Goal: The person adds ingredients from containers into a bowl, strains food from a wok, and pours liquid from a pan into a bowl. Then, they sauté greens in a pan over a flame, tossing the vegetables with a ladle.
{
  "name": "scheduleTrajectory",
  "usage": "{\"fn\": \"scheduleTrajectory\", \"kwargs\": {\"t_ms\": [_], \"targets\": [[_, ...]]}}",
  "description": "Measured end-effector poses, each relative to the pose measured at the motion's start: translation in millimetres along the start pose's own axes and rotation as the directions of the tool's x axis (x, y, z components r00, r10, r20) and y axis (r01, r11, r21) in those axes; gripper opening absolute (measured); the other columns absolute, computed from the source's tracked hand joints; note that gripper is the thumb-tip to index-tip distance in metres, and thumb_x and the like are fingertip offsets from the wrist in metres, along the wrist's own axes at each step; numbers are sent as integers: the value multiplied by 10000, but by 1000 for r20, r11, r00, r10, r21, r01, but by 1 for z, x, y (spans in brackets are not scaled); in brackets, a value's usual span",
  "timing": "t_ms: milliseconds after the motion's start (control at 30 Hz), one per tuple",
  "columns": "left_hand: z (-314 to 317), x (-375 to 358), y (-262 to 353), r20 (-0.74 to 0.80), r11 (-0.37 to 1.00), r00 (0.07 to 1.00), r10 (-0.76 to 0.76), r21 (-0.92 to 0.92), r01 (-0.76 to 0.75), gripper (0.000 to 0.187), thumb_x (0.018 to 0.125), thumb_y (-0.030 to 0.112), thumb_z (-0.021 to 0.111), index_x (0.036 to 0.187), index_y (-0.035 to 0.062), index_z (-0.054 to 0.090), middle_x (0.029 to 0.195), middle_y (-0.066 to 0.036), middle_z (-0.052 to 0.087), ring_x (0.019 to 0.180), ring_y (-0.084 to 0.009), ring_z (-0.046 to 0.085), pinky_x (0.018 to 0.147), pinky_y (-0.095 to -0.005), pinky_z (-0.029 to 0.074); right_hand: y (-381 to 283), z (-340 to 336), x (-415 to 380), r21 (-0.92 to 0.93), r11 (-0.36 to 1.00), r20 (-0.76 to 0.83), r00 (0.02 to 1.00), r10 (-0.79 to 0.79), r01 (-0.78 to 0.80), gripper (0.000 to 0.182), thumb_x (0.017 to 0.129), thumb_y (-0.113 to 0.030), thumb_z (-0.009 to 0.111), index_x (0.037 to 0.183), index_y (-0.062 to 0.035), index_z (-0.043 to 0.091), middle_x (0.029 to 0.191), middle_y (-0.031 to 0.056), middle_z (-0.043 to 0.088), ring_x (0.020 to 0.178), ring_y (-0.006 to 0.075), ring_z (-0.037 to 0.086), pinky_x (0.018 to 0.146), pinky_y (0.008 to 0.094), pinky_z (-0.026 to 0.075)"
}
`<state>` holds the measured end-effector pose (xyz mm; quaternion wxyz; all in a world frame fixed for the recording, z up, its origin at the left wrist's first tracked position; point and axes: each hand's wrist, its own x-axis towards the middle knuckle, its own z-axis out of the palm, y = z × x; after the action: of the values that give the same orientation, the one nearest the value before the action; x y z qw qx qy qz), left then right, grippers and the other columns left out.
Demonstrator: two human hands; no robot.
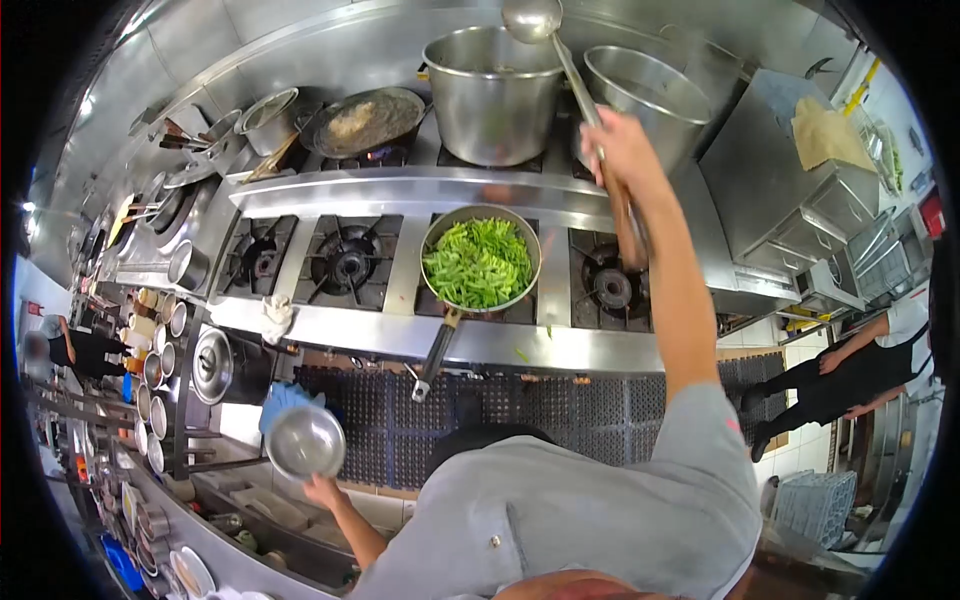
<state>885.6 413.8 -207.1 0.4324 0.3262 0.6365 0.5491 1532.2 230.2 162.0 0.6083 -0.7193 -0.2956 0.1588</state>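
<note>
Left hand [322, 490]: pinching the near rim of a metal bowl [306, 440], between 7 and 8 o'clock from the pan; the bowl looks light, rigid.
Frying pan [537, 270]: on the stove [350, 322], handle [436, 355] toward 7 o'clock — the place to grip.
Chopped greens [478, 262]: heaped in the pan; likely light, soft, easily bruised.
Right hand [625, 150]: wrapped round the ladle [575, 80], cup toward 11 o'clock — probably top-heavy, best held mid-shaft.

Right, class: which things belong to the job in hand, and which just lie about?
Likely in use:
ladle, in right hand
metal bowl, in left hand
pan of greens

Apparently lying about:
white cloth
lidded pot
tan sheet
</note>
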Motion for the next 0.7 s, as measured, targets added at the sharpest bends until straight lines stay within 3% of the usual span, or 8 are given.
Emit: {"fn": "scheduleTrajectory", "kwargs": {"t_ms": [100,133,167,267,300,533,633,700], "targets": [[-70,13,-97,-46,975,998,-48,213,57,256,768,15,509,984,-123,517,940,-170,591,751,-242,603,622,-383,535,-28,-7,127,-133,990,118,992,-36,51,142,836,-119,568,748,-8,561,630,46,554,458,121,509,387,278,410],[-70,-13,-94,-74,986,992,-100,125,108,259,736,15,516,944,-141,512,879,-169,592,714,-242,602,579,-395,525,-38,-4,152,-147,988,120,992,-28,45,161,820,-119,570,702,-10,563,627,49,557,471,123,518,399,272,406],[-74,-29,-92,-177,910,970,-164,353,218,284,717,7,514,953,-150,508,878,-193,599,707,-253,610,510,-402,521,-35,0,166,69,992,155,982,-112,103,183,792,-120,602,643,-21,563,598,48,560,474,122,522,403,256,387],[-74,-41,-88,-194,905,967,-164,360,225,285,718,8,515,956,-148,510,880,-196,599,706,-255,611,505,-402,522,-20,13,238,4,1000,229,973,11,-13,177,761,-114,625,620,-26,563,563,52,551,474,127,526,413,263,403],[-74,-44,-87,-206,900,964,-165,368,233,286,718,8,516,958,-147,511,880,-198,600,706,-256,611,502,-402,523,-13,18,250,101,995,244,970,-16,-9,121,636,-67,664,610,15,578,556,109,543,475,183,547,427,309,440],[-78,-53,-99,-292,854,937,-193,420,307,292,721,11,520,969,-141,517,885,-211,602,703,-265,616,483,-403,526,9,44,285,-140,989,264,962,77,-41,154,678,-125,647,629,9,589,563,107,551,473,181,537,425,304,423],[-79,-55,-102,-335,835,920,-206,429,343,294,722,12,522,974,-139,520,888,-216,602,701,-268,618,475,-403,527,35,47,309,-298,951,108,987,115,-78,177,652,-134,661,604,9,568,548,117,542,467,189,531,431,327,424],[-79,-55,-104,-365,823,906,-212,433,368,296,722,12,523,978,-137,522,889,-220,603,701,-271,619,470,-403,528,51,27,315,207,974,405,914,0,-92,156,712,-75,641,685,42,542,608,130,540,511,193,550,440,296,446]]}}
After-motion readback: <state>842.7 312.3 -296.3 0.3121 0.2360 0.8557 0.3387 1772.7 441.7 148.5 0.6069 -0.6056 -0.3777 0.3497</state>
